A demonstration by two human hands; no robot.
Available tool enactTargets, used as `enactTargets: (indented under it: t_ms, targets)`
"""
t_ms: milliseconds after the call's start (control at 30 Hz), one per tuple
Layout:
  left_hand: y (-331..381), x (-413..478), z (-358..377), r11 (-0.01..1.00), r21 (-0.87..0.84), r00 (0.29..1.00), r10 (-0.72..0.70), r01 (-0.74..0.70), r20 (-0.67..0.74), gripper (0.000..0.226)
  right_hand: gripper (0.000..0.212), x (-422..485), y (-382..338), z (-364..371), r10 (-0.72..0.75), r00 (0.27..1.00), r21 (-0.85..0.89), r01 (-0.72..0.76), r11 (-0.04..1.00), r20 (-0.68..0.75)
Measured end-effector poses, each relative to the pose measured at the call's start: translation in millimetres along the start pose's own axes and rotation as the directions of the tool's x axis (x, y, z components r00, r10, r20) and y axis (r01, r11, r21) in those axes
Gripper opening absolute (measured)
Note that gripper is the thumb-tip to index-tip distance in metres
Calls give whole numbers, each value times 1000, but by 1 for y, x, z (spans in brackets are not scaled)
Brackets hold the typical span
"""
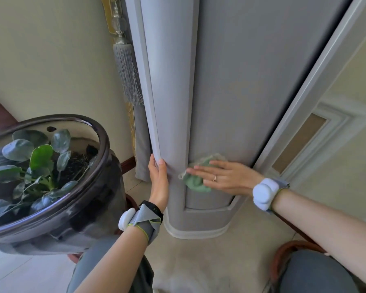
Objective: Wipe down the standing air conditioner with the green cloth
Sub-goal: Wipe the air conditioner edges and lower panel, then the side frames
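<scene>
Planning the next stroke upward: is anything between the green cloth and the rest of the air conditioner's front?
Nothing visible. The right hand presses the green cloth flat on the lower front of the air conditioner; the panel above is bare. The left hand grips the unit's left edge, beside the cloth, off that path.

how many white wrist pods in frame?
2. One white pod on the left wrist, below the left hand gripping the air conditioner; the other on the right wrist, behind the right hand pressing the green cloth. None looks hidden.

Cream wall (51, 60), pale tiled floor (199, 261), grey curtain tassel (127, 72), white panelled door (336, 123).
</scene>
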State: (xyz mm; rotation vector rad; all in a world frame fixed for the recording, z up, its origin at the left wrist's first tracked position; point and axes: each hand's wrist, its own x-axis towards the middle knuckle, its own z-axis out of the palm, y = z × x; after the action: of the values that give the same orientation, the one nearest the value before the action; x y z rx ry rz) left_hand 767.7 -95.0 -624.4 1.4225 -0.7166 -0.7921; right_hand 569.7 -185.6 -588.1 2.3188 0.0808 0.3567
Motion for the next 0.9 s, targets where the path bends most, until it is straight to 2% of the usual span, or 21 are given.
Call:
enactTargets:
  t_ms: [67,133,167,200,267,333,367,433,467,500,533,567,600,667,733,767,800,867,900]
  targets:
    - [-2,1,0,1000,4,1000,-2,2,11,54,14,10,34,-16,252,951,-55,-266,962,-180]
    - [-4,0,-1,1000,30,1000,-6,6,12,56,10,16,51,-27,460,835,-60,-498,865,-302]
    - [-4,0,0,999,38,1000,-6,6,12,56,10,18,49,-28,517,788,-46,-561,826,-334]
    - [-4,0,1,999,34,1000,-7,7,11,56,8,16,41,-24,532,778,-41,-576,816,-335]
    - [-4,-1,1,1000,26,1000,-19,18,18,57,12,1,8,-4,477,843,-27,-498,866,-250]
    - [-5,-2,1,999,24,999,-25,24,36,58,21,-21,-28,17,298,954,-4,-298,955,-24]
    - [-4,-1,0,999,27,999,-24,22,48,59,19,-32,-42,24,167,980,53,-174,983,105]
    - [-4,-1,-2,999,44,997,0,-4,75,58,7,-47,-51,26,-18,965,126,-16,992,262]
    - [-4,-1,-3,999,48,996,7,-11,85,58,22,-48,-49,23,-70,955,167,23,986,287]
    - [-5,-1,-3,999,47,996,0,-5,92,58,31,-47,-44,20,-57,958,165,10,986,282]
    - [-5,-1,-4,999,45,995,-2,-2,97,58,26,-43,-35,13,-1,978,118,-24,993,207]
    - [-5,-1,-4,999,44,995,9,-13,98,57,12,-38,-24,8,80,994,57,-84,995,81]
    - [-4,-2,-3,999,43,995,25,-29,100,54,6,-29,-7,0,224,974,32,-222,974,-43]
    - [-2,-3,-2,998,39,995,42,-46,96,46,9,-11,24,-15,463,841,9,-480,877,-279]
    - [0,-4,0,998,30,995,54,-57,80,40,12,2,42,-24,663,632,125,-679,723,-400]
    - [1,-4,2,998,29,996,47,-49,72,39,14,3,41,-23,740,528,203,-740,642,-416]
    - [1,-4,3,999,27,997,40,-41,67,38,14,4,33,-18,794,460,264,-771,580,-398]
    - [0,-3,3,999,32,997,39,-41,62,32,6,-4,-6,2,861,425,312,-808,500,-279]
    - [0,-2,3,999,39,998,31,-34,57,34,20,-10,-33,14,887,422,289,-839,460,-188]
